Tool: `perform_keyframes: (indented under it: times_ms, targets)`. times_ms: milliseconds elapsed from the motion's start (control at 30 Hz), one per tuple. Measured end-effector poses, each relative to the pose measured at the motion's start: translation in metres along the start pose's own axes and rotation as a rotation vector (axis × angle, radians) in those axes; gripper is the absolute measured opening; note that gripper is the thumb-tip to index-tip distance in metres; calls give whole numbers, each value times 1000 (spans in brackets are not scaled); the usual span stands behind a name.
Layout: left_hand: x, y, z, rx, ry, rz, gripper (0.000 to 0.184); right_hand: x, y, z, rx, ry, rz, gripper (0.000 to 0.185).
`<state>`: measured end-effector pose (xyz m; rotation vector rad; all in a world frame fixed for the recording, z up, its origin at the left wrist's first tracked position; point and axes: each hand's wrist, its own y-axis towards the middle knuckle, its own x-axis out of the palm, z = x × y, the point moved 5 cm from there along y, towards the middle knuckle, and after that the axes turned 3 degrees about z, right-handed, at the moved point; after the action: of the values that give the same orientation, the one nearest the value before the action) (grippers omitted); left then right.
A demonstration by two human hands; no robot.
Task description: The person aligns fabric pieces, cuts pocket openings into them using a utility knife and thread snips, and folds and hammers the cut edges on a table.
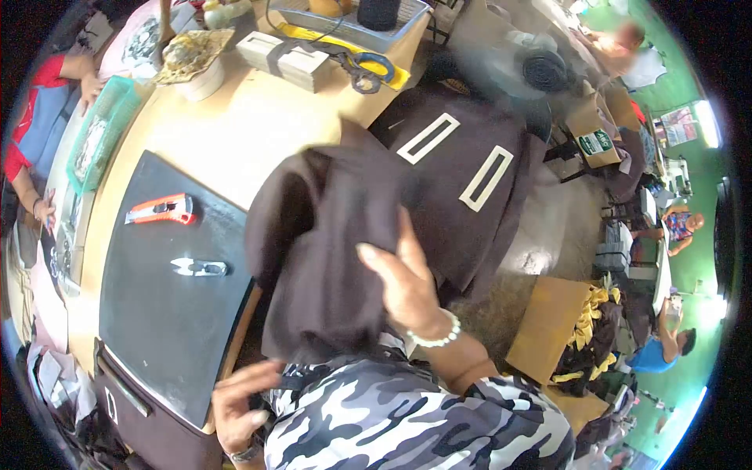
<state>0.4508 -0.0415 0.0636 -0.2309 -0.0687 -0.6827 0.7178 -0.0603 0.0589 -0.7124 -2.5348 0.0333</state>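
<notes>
A dark brown cloth piece [325, 258] is bunched up in front of my body, its upper part blurred by motion. My right hand [403, 286], with a pale bead bracelet, lies against this cloth's right side, thumb and forefinger stretched apart; its other fingers are hard to make out. Down at the left, my left hand [241, 403] is open, fingers apart, its tips close to the cloth's lower edge. Beyond the bunched piece, more dark cloth [439, 196] lies spread, bearing two cream rectangular frames [487, 178].
On a black board [168, 266] to the left lie an orange box cutter [162, 210] and thread snips [200, 267]. Scissors [368, 74] and a stack of pale strips [282, 61] sit at the table's back. A co-worker's arm [78, 78] rests beside a green basket [102, 133].
</notes>
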Motion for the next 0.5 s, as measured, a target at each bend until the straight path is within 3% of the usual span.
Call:
perform_keyframes:
  times_ms: [67,133,167,267,300,333,400,467,500]
  targets:
    - [-8,-5,9,293,172,202,122,45,8,6,-46,46,-106,62]
    - [16,8,20,268,234,327,141,91,8,10,-157,-3,-267,74]
    - [15,12,8,168,347,273,149,111,8,18,-221,17,-306,76]
    - [-3,0,14,193,425,758,73,132,3,28,-275,72,-413,81]
    - [-17,-9,13,290,360,770,52,136,2,30,-271,91,-445,81]
    - [-30,-15,11,324,299,789,48,138,0,23,-449,-154,-439,84]
    - [-32,-24,30,306,630,780,37,135,-2,7,-799,-650,-403,89]
    - [-39,-35,43,294,683,492,17,149,-6,-6,-868,-808,-622,83]
    - [-48,-48,45,387,647,478,10,158,-11,-10,-875,-835,-791,79]
